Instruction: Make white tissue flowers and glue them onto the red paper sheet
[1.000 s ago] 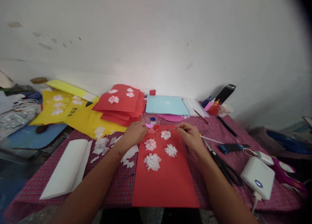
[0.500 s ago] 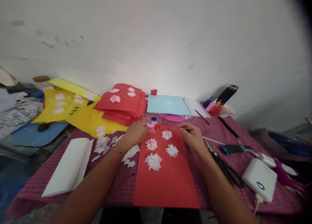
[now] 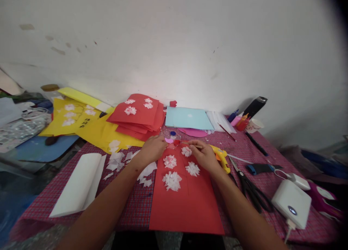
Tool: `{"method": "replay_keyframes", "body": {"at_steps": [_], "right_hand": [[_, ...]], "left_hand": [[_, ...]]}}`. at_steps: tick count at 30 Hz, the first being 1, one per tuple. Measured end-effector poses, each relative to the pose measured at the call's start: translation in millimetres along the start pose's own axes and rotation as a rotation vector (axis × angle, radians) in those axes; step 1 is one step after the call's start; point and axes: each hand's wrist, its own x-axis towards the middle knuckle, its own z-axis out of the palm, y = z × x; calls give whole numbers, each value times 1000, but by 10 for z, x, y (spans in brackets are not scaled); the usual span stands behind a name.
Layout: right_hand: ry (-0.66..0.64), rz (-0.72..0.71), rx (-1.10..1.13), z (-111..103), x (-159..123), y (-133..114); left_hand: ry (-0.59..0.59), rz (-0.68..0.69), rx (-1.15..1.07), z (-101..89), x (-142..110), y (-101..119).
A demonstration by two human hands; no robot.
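Observation:
My right hand (image 3: 202,155) pinches a thin paintbrush (image 3: 194,145), its tip pointing left into the red paint of a small clear paint palette (image 3: 178,136). With fingers curled, my left hand (image 3: 154,148) grips the palette's left side. Pink, blue and red patches show in the palette. Below both hands lies a red paper sheet (image 3: 187,213) bearing several crumpled white paper flowers (image 3: 172,181). One flower (image 3: 170,161) has pink-red dabs at its middle. Thin drawn lines run between the flowers.
Left lie torn white paper pieces (image 3: 116,161), folded white paper (image 3: 77,184) and yellow sheets (image 3: 102,134). Red flower cards (image 3: 136,114) and a light blue folder (image 3: 189,118) are behind. Right are a yellow glue gun (image 3: 223,159), scissors (image 3: 250,188), a cutter (image 3: 261,169) and a power bank (image 3: 292,203).
My right hand has moved left with the paintbrush, bringing its tip to the red paint. The yellow glue gun now shows behind that hand. My left hand stays at the palette.

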Motion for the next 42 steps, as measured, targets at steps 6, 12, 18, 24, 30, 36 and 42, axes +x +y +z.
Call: {"method": "replay_keyframes", "body": {"at_steps": [6,12,18,24,30,36,42], "right_hand": [[53,37,-3,-41,-3,-8],[162,64,54,-168,-19,-87],[165,113,79,-264,-30,-79],[120,97,32,-233,-16,-76],[169,111,47,-240,-12,-69],[111,105,73,-204,-30,-95],[104,95,55,-233,-46,-123]], "left_hand": [[-2,2,-13,-9,-6,5],[9,2,18,-2,-8,-1],[-8,-6,20,7,3,-7],[-6,-10,23,-5,-6,7],[8,-11,20,0,-2,5],[5,-2,15,-10,-7,8],[10,-22,26,-14,-17,20]]}}
